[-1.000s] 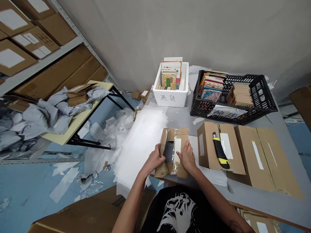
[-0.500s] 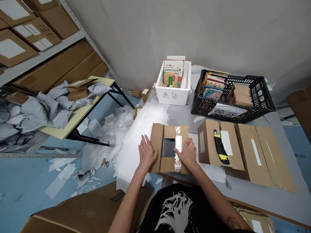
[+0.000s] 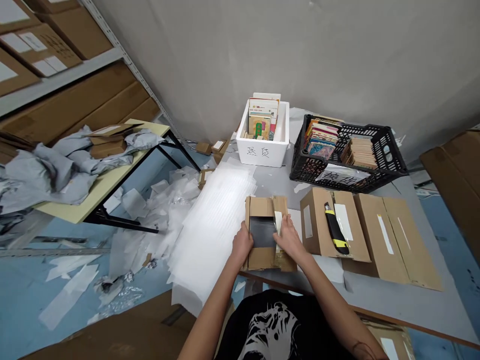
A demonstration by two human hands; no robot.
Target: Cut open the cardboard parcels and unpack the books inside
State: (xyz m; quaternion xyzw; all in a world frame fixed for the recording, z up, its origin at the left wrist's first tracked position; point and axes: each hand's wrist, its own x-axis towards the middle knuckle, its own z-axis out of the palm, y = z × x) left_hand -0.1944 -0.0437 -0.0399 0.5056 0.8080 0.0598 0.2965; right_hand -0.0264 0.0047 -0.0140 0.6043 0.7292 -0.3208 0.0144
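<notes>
In front of me on the grey table stands a small cardboard box (image 3: 261, 258) with its top partly open. A dark, smooth-surfaced item (image 3: 263, 229) shows inside; its kind I cannot make out. My left hand (image 3: 242, 245) is closed over the box's left edge, thumb toward the opening. On the opposite side, my right hand (image 3: 289, 237) grips the taped right flap (image 3: 279, 207), fingers outside and thumb at its inner edge. A black and yellow utility knife (image 3: 335, 227) lies on a neighbouring carton (image 3: 318, 220), to the right of my right hand.
White foam sheets (image 3: 215, 220) are stacked left of the box. Behind stand a white foam bin (image 3: 262, 152) and a black crate (image 3: 347, 175), both holding books. Another carton (image 3: 393, 240) sits at right. Grey mailer bags (image 3: 67, 170) cover a side table; packing scraps litter the floor.
The box's left flap has swung down and the right flap now stands up, widening the opening. My left hand has moved right, from lying spread to gripping the edge. The view has shifted slightly.
</notes>
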